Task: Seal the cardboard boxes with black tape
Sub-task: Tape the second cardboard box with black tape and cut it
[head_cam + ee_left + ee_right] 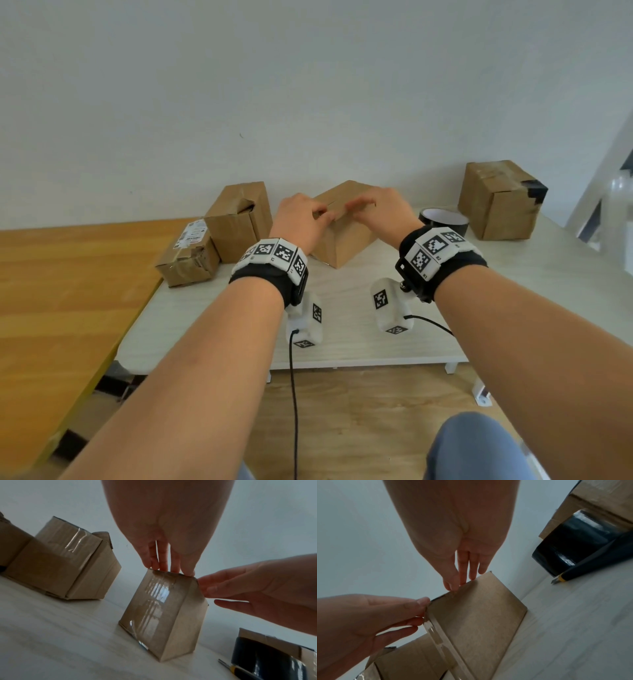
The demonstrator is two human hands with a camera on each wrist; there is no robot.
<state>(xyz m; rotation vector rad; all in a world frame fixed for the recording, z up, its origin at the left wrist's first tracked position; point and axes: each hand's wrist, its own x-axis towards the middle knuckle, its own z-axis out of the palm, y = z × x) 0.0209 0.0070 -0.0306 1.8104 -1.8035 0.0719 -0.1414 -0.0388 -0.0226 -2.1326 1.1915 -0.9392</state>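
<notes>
Hands rest with loose fingers, left hand (301,219) and right hand (380,210), on the middle box (342,236) on the bench (359,329). Best press both flaps flush before fetching the tape (443,221), just beside it.

We worked in a plain packing area: a pale table (376,329) against a bare white wall (308,85), holding taped cardboard boxes (498,202) and a black tape roll (445,219).
</notes>
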